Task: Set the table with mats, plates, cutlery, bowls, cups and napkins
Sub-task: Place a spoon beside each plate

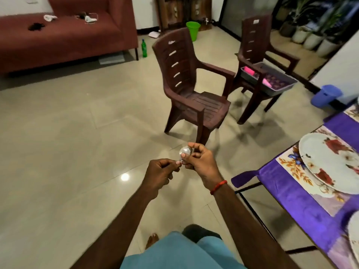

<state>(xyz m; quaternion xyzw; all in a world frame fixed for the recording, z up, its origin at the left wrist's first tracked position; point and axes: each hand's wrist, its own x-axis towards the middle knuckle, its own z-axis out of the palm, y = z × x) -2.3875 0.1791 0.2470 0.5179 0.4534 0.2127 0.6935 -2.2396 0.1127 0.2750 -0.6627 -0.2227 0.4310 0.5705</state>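
Observation:
In front of my body, over the tiled floor, both hands meet. My right hand [200, 162] grips shiny metal cutlery whose rounded spoon bowl [185, 150] sticks up above the fingers. My left hand [161, 171] is curled, its fingertips pinching the lower end of the cutlery; how many pieces there are I cannot tell. At the right edge stands the table with a purple cloth [291, 193], a floral mat [293, 166] and a white floral plate [330, 162] on the mat. A second plate [354, 232] peeks in at the lower right.
A brown plastic chair [194, 90] stands just ahead, and a second chair [260, 55] behind it carries a grey tray [281, 88] of items. A blue bin [326, 96], green bucket [193, 30], green bottle [144, 48] and red sofa [58, 35] surround open floor at left.

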